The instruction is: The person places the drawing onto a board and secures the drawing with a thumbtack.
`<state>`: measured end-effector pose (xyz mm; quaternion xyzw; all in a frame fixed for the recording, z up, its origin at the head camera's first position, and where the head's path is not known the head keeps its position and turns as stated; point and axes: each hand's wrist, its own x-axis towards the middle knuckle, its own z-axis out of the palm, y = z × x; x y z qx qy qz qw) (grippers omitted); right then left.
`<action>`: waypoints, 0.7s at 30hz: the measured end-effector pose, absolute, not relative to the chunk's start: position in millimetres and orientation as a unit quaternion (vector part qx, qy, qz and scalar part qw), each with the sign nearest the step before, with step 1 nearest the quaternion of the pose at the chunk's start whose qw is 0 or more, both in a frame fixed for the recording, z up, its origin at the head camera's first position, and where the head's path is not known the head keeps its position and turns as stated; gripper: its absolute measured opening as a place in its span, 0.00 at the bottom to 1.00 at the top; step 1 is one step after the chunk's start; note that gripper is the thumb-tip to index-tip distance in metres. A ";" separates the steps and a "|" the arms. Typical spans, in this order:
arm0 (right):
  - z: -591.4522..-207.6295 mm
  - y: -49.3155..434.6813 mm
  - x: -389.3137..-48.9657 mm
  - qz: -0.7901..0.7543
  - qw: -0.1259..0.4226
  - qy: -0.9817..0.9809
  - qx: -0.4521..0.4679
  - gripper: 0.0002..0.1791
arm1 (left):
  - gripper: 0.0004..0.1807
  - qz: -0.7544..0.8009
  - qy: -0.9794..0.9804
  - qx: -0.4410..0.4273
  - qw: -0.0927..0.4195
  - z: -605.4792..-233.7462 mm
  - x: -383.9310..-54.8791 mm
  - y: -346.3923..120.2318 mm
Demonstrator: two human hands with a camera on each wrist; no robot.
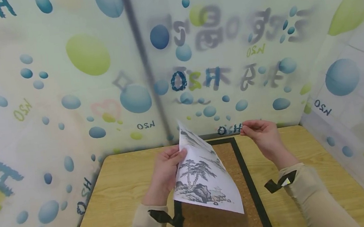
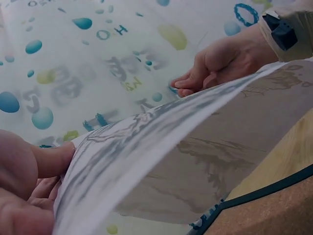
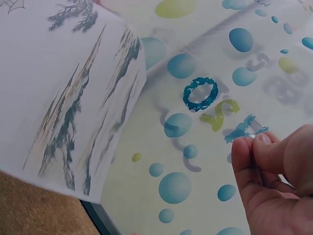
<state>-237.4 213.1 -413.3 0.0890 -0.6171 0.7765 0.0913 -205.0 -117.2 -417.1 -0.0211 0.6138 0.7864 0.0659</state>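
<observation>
My left hand (image 1: 169, 165) grips the left edge of a sheet of paper (image 1: 206, 180) printed with an ink landscape of pine trees and rocks. The sheet is tilted and bowed above a cork board (image 1: 211, 224) in a black frame, covering part of it. In the left wrist view, the thumb (image 2: 54, 161) presses on the printed face, with fingers behind. To the right of the paper, my raised right hand (image 1: 264, 138) pinches a small pale, clear-looking thing (image 3: 253, 135) between thumb and fingertips; its kind cannot be made out.
The cork board lies on a light wooden table (image 1: 122, 184). A curtain (image 1: 229, 59) printed with blue and green bubbles and letters surrounds the table at the back and sides. Dark straps with a small device (image 1: 284, 181) circle both wrists.
</observation>
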 end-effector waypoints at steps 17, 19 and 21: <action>-422.0 209.4 -239.3 0.782 0.070 -0.616 0.057 0.11 | 0.26 0.794 0.593 -0.092 0.095 -489.3 -187.3 -106.9; -424.0 208.9 -240.4 0.782 0.067 -0.618 0.054 0.11 | 0.26 0.788 0.600 -0.100 0.098 -494.7 -184.9 -105.6; -426.6 208.5 -241.9 0.784 0.065 -0.616 0.053 0.12 | 0.27 0.781 0.607 -0.110 0.094 -499.4 -182.9 -104.4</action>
